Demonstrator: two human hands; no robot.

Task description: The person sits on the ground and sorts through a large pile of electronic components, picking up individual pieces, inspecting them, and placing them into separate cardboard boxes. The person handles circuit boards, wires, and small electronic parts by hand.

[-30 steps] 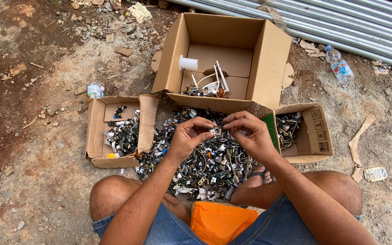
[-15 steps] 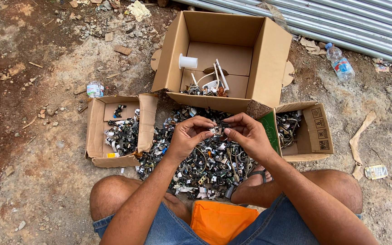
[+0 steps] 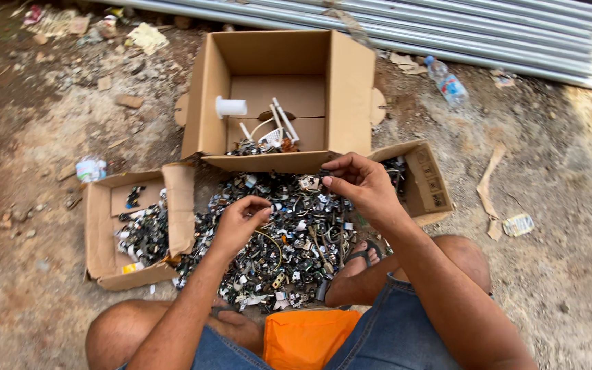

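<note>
On bare dirt ground, a seated person sorts a pile of small electronic scrap (image 3: 275, 240) between their knees. Their right hand (image 3: 358, 185) is raised, fingertips pinching a small dark piece (image 3: 325, 175) near the large open cardboard box (image 3: 268, 96). Their left hand (image 3: 238, 223) hovers over the pile, fingers curled together, holding nothing visible. Smaller boxes (image 3: 111, 233) flank the pile.

We are looking down at bare dirt ground (image 3: 49, 137) in daylight; corrugated metal sheeting (image 3: 488, 34) is running along the top of the frame, litter (image 3: 146, 35) lying upper left.
</note>
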